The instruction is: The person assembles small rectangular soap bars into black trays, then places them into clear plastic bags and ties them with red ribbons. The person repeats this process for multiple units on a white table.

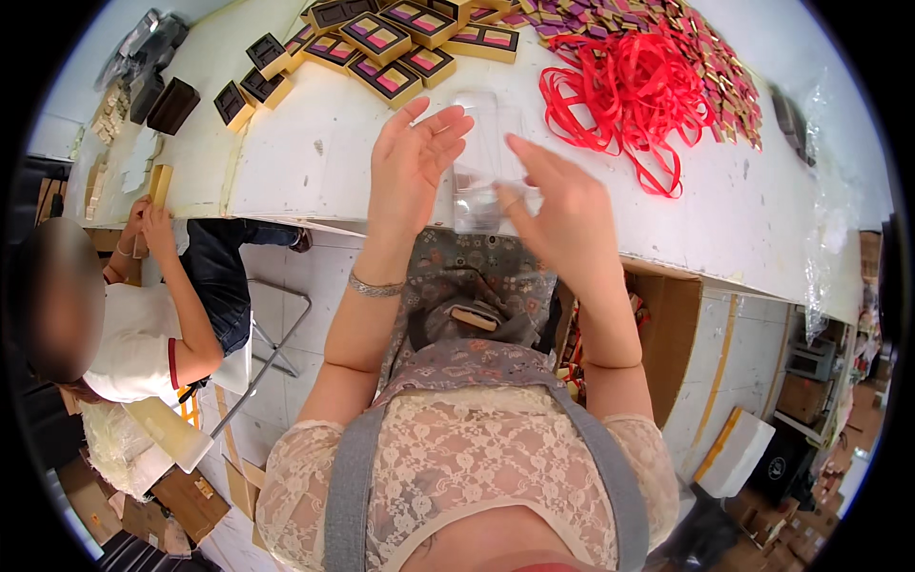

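Observation:
A clear plastic case [475,205] lies on the white table in front of me, between my hands. My left hand [412,157] is raised on its left side, fingers apart and palm turned toward it, holding nothing. On the other side, my right hand [564,210] is smeared by motion. Its thumb and forefinger reach out over the case's right edge, where another see-through sheet or flap shows blurred. Whether those fingers grip the plastic cannot be made out.
Gold-and-black boxes [376,38] with pink and gold pieces are piled at the back. Right of them lie tangled red ribbon [634,95] and many small wrapped pieces [734,91]. At left, a co-worker [143,334] handles a gold strip [160,183]. A cardboard box [662,329] stands below the table.

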Available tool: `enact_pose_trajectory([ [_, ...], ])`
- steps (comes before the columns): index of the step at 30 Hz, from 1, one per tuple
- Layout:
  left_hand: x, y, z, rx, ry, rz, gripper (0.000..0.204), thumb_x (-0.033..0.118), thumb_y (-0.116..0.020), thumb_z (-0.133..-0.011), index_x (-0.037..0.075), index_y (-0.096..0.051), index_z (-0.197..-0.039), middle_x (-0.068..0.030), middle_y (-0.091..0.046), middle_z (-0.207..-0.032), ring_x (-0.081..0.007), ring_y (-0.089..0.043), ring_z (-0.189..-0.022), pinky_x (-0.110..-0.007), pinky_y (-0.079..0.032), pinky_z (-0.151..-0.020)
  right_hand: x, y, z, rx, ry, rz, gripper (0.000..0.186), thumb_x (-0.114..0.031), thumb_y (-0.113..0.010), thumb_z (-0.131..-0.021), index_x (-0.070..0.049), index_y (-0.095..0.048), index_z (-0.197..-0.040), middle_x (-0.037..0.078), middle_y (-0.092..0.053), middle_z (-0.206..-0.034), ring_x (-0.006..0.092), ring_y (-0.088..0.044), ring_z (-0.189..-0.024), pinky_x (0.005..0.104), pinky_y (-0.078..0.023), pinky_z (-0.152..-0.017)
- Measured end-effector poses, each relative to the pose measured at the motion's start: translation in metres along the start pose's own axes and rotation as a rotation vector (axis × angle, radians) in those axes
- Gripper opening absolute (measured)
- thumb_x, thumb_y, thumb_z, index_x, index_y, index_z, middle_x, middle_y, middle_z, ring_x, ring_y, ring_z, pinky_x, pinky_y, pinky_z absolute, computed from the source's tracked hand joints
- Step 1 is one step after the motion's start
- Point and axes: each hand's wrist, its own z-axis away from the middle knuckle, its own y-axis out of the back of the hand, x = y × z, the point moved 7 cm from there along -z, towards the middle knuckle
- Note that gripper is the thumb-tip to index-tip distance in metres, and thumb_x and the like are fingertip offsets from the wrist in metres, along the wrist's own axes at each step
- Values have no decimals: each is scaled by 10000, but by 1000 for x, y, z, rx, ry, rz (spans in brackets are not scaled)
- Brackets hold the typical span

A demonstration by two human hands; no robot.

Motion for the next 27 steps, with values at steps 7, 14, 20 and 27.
enact_pose_trajectory([
  [7,26,-28,18,-163,3,200,458,231,-455,-1003,-10,-326,-1370,-293,-454,-1338,-397,-593,-1108,-440,-522,-900,30,-21,1,-119,-350,-381,733,-293,-731,-838,6,-355,-1392,112,-555,-873,172,-518,-599,287,-463,-578],
  [14,9,-15,42,-163,-174,-619,362,150,-505,-990,8,-386,-1301,-155,-471,-1272,-174,-596,-956,-294,-523,-788,32,-52,14,-147,-338,-861,513,-134,-574,-940,-44,-350,-1393,102,-470,-1207,114,-569,-891,239,-476,-715],
  [20,12,-17,60,-123,-309,-1056,215,151,-498,-987,4,-441,-1134,-144,-484,-1206,-237,-602,-932,-326,-515,-731,45,-70,23,84,-298,-809,294,-113,-643,-892,-38,-523,-1149,88,-547,-1115,128,-569,-943,269,-479,-791],
  [27,-1,-6,65,-118,-187,-920,370,175,-539,-969,-13,-325,-1205,-196,-450,-1326,-282,-647,-821,-345,-515,-614,50,-76,15,47,-460,-1111,194,-157,-693,-867,-11,-644,-986,64,-644,-1029,137,-592,-933,293,-479,-832],
])
